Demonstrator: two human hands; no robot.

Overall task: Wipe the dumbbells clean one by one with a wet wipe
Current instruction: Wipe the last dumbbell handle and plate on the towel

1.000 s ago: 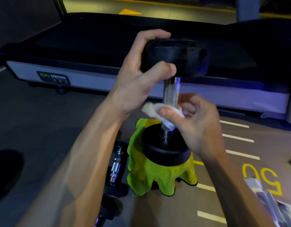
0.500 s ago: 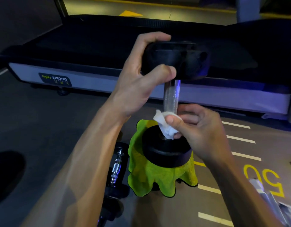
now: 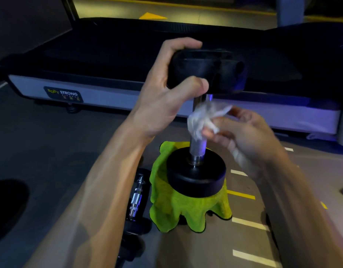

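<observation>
Two hands on upright dumbbell [image 3: 197, 132]: left hand [image 3: 166, 97] grips top; right hand [image 3: 242, 132] pinches wipe [image 3: 200, 120] against handle

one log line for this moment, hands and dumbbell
left hand: grips dumbbell top head, upright | right hand: pinches wet wipe on handle | base on green cloth

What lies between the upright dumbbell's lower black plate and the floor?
In the head view, a lime-green microfibre cloth is draped under the lower black plate; what supports it is hidden.
</observation>
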